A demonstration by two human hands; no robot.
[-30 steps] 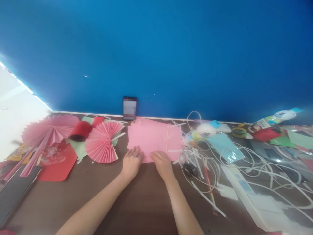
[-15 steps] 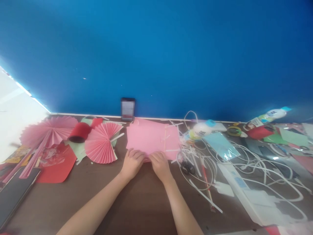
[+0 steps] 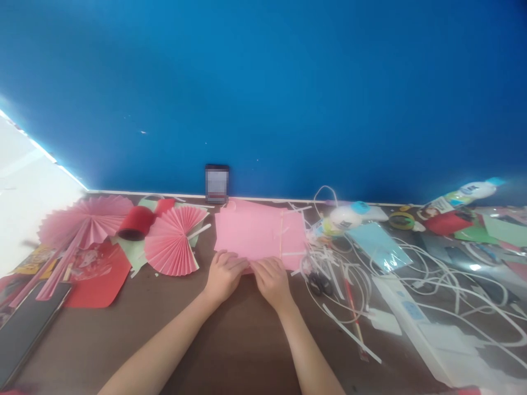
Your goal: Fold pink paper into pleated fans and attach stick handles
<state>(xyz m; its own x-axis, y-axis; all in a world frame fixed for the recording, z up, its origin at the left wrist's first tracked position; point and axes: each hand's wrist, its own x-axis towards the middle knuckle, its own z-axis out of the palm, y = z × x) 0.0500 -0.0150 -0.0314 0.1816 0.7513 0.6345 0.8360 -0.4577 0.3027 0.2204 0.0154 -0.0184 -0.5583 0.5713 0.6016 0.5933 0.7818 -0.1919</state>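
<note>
Pink paper (image 3: 255, 227) lies in front of me, its near edge between both hands. My left hand (image 3: 226, 276) is closed, fingers pressed together on that edge. Close beside it, my right hand (image 3: 270, 278) pinches the same edge, the two sets of fingertips nearly meeting. What the thumbs do underneath is hidden. To the left of the paper sits a pleated pink paper fan (image 3: 175, 241), and a larger pleated fan (image 3: 88, 219) lies farther left. Black-handled scissors (image 3: 320, 283) rest right of my right hand.
A device with a blurred screen (image 3: 217, 184) leans on the blue wall (image 3: 263, 99). At left are a red roll (image 3: 136, 222), red paper (image 3: 113, 280) and a phone (image 3: 35, 326). Rightward lie tangled white cables (image 3: 457, 274), a power strip (image 3: 405, 318), glue bottles (image 3: 346, 215) and paper strips (image 3: 354, 334).
The whole view has shifted slightly, with things appearing a little farther right. Both hands keep their place at the pink paper's near edge, with only slight finger movement.
</note>
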